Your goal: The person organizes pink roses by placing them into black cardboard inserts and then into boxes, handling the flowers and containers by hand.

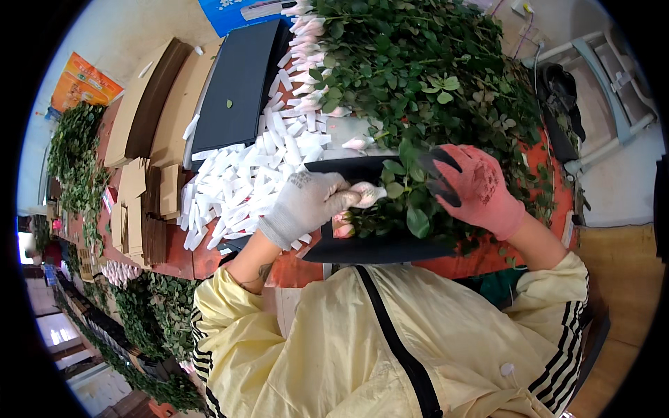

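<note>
My left hand, in a pale grey glove, pinches a rose just at its bud, which has a white netted sleeve on it. The rose's leafy stem runs to the right. Over those leaves is my right hand, in a red glove with black fingers; the fingers are curved and apart, their tips slightly blurred. Under both hands lies a black wrapping sheet, holding pink roses with their heads toward the left. A single sleeved rose rests just beyond the sheet.
White bud sleeves lie heaped on the red table at left. Behind them are a stack of black sheets and cardboard pieces. A large pile of leafy roses fills the far side. A metal-framed chair stands at right.
</note>
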`<act>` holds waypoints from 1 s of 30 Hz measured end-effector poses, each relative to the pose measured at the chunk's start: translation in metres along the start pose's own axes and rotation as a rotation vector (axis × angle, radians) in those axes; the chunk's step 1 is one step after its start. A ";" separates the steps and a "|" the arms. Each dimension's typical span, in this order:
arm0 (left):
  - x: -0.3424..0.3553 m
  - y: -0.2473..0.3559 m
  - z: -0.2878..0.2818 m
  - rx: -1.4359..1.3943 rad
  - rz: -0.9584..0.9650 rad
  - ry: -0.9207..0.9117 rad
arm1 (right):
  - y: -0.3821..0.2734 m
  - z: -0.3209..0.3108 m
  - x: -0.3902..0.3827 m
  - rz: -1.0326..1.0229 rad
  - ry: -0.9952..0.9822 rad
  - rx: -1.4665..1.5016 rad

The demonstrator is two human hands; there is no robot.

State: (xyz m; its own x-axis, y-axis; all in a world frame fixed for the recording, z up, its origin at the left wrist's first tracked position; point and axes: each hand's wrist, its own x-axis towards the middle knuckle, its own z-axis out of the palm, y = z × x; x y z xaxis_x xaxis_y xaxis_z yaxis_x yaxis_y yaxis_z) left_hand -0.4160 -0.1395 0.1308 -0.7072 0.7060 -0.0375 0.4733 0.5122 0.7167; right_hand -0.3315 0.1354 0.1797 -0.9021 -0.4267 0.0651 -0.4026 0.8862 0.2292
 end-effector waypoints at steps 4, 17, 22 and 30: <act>0.015 0.015 -0.013 -0.144 -0.016 -0.006 | -0.025 0.017 0.014 -0.087 0.232 0.053; -0.035 -0.012 -0.014 -0.160 0.104 0.138 | -0.033 0.034 0.014 -0.293 0.163 0.079; -0.078 -0.064 -0.061 -0.183 -0.295 0.293 | 0.000 0.006 0.009 0.020 0.268 0.156; -0.071 -0.076 -0.030 0.046 -0.220 0.316 | 0.016 0.009 -0.008 -0.058 0.465 0.302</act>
State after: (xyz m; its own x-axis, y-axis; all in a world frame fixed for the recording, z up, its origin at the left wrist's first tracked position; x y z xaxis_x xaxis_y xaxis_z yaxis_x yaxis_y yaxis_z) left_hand -0.4176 -0.2438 0.0998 -0.9182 0.3945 0.0347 0.3100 0.6614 0.6829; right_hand -0.3322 0.1547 0.1741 -0.7409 -0.4504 0.4981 -0.5382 0.8419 -0.0393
